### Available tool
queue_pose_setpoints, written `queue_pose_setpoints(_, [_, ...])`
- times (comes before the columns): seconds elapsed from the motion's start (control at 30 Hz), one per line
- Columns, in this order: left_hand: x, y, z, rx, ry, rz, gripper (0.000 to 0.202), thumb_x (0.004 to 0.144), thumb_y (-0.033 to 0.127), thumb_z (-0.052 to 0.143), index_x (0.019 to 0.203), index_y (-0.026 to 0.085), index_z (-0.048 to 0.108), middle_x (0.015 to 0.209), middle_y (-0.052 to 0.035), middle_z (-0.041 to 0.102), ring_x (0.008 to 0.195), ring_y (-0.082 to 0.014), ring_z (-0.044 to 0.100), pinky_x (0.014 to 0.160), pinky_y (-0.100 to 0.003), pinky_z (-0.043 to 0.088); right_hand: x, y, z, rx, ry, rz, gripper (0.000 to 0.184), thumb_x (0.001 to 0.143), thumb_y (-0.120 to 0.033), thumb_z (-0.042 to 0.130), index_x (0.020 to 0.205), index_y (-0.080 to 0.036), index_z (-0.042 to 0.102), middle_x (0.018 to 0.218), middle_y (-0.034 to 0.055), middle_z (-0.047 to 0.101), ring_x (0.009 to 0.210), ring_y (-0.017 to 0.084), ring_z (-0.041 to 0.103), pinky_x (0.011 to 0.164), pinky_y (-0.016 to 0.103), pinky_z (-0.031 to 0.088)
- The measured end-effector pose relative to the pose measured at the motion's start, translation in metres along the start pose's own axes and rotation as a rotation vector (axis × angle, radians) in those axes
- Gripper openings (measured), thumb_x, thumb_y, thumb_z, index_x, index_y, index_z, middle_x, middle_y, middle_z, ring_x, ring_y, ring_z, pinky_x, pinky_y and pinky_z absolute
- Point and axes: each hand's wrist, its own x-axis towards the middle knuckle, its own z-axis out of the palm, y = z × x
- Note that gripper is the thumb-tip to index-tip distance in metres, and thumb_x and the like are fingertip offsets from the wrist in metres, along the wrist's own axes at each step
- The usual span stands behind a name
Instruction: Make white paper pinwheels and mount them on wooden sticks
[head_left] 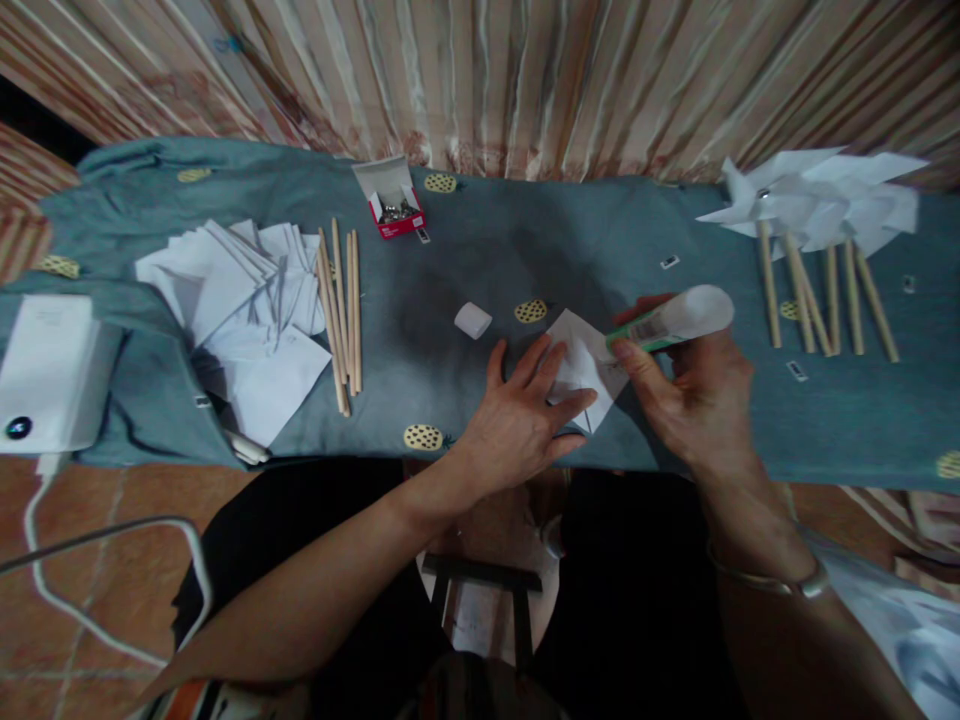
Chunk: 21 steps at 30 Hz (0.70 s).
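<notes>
My left hand [517, 420] lies with spread fingers on a small white sheet of paper [577, 350], pressing it to the cloth-covered table; the sheet has slits and a raised flap. In my right hand [686, 390] a white and green glue stick [694, 315] is gripped, tilted, its green end at the sheet's right corner. My fingers hide part of the sheet and of the stick. A white cap [473, 320] rests on the cloth to the left of the sheet.
Left stand a heap of cut papers [225, 280], several wooden sticks [349, 310] and a white power bank [49, 370] with a cable. At the back is an open red box of metal pins [397, 215]. Finished paper pinwheels [817, 195] on sticks lie at the right.
</notes>
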Motion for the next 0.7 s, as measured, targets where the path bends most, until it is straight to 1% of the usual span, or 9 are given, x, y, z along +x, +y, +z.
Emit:
queue_pose_setpoints(0.07, [0.000, 0.000, 0.001, -0.005, -0.007, -0.002, 0.050, 0.088, 0.055, 0.055, 0.131, 0.029, 0.056, 0.151, -0.0158, 0.040, 0.142, -0.0380, 0.030, 0.109, -0.070, 0.018, 0.004, 0.001, 0.001, 0.238, 0.101, 0.058, 0.026, 0.081, -0.034, 0.072, 0.105, -0.028, 0.065, 0.101, 0.0037, 0.071, 0.089, 0.020, 0.066, 0.084, 0.038, 0.052])
queue_pose_setpoints(0.17, [-0.001, 0.000, -0.001, -0.015, -0.016, -0.007, 0.055, 0.089, 0.056, 0.052, 0.135, 0.026, 0.051, 0.152, -0.0164, 0.039, 0.144, -0.0363, 0.028, 0.111, -0.068, 0.017, 0.012, 0.001, 0.003, 0.593, 0.199, 0.155, 0.022, 0.077, -0.030, 0.076, 0.098, -0.026, 0.068, 0.088, 0.0010, 0.073, 0.081, 0.016, 0.066, 0.075, 0.031, 0.052])
queue_pose_setpoints(0.3, [0.001, -0.007, -0.013, -0.040, 0.058, 0.031, 0.055, 0.093, 0.052, 0.046, 0.138, 0.020, 0.047, 0.151, -0.0161, 0.041, 0.144, -0.0315, 0.028, 0.115, -0.062, 0.017, 0.018, 0.004, 0.003, 0.906, 0.188, 0.342, 0.012, 0.075, -0.030, 0.076, 0.084, -0.022, 0.072, 0.079, -0.0006, 0.074, 0.070, 0.011, 0.065, 0.059, 0.021, 0.050])
queue_pose_setpoints(0.4, [0.002, -0.021, -0.027, -0.029, 0.188, -0.051, 0.046, 0.096, 0.029, 0.043, 0.140, 0.017, 0.044, 0.150, -0.0147, 0.043, 0.144, -0.0259, 0.031, 0.117, -0.054, 0.019, 0.018, 0.007, 0.003, 1.042, 0.128, 0.482, 0.008, 0.077, -0.029, 0.074, 0.081, -0.022, 0.073, 0.085, -0.0002, 0.076, 0.074, 0.010, 0.068, 0.062, 0.019, 0.054])
queue_pose_setpoints(0.47, [0.003, -0.035, -0.034, -0.011, 0.255, -0.182, 0.051, 0.090, 0.013, 0.041, 0.141, 0.016, 0.042, 0.150, -0.0145, 0.044, 0.144, -0.0251, 0.031, 0.116, -0.052, 0.022, 0.016, 0.007, 0.004, 1.108, 0.076, 0.531, 0.010, 0.075, -0.028, 0.075, 0.082, -0.021, 0.073, 0.087, 0.0005, 0.077, 0.078, 0.011, 0.069, 0.067, 0.018, 0.057])
queue_pose_setpoints(0.5, [0.002, -0.041, -0.036, -0.001, 0.257, -0.244, 0.054, 0.087, 0.008, 0.041, 0.141, 0.015, 0.042, 0.149, -0.0149, 0.045, 0.143, -0.0255, 0.032, 0.116, -0.052, 0.023, 0.015, 0.006, 0.005, 1.132, 0.054, 0.544, 0.011, 0.073, -0.027, 0.077, 0.082, -0.021, 0.073, 0.088, 0.0005, 0.077, 0.079, 0.011, 0.069, 0.069, 0.018, 0.057])
queue_pose_setpoints(0.57, [0.001, -0.054, -0.038, -0.004, 0.209, -0.313, 0.057, 0.084, 0.003, 0.040, 0.139, 0.016, 0.045, 0.146, -0.0143, 0.048, 0.139, -0.0258, 0.040, 0.113, -0.052, 0.029, 0.013, 0.003, 0.008, 1.164, 0.026, 0.563, 0.014, 0.070, -0.024, 0.080, 0.082, -0.021, 0.073, 0.088, -0.0008, 0.077, 0.078, 0.010, 0.070, 0.072, 0.018, 0.059])
queue_pose_setpoints(0.63, [0.000, -0.065, -0.037, -0.037, 0.165, -0.319, 0.053, 0.084, 0.003, 0.041, 0.135, 0.017, 0.050, 0.142, -0.0130, 0.053, 0.131, -0.0243, 0.050, 0.108, -0.048, 0.039, 0.012, 0.000, 0.010, 1.186, 0.001, 0.588, 0.018, 0.067, -0.022, 0.083, 0.081, -0.022, 0.072, 0.086, -0.0024, 0.076, 0.076, 0.009, 0.069, 0.072, 0.016, 0.059])
queue_pose_setpoints(0.7, [0.000, -0.071, -0.035, -0.070, 0.175, -0.305, 0.046, 0.086, 0.004, 0.044, 0.128, 0.017, 0.056, 0.136, -0.0117, 0.058, 0.124, -0.0234, 0.055, 0.105, -0.045, 0.044, 0.010, -0.002, 0.012, 1.197, -0.014, 0.612, 0.019, 0.066, -0.023, 0.085, 0.080, -0.022, 0.072, 0.083, -0.0034, 0.075, 0.074, 0.009, 0.069, 0.071, 0.016, 0.059])
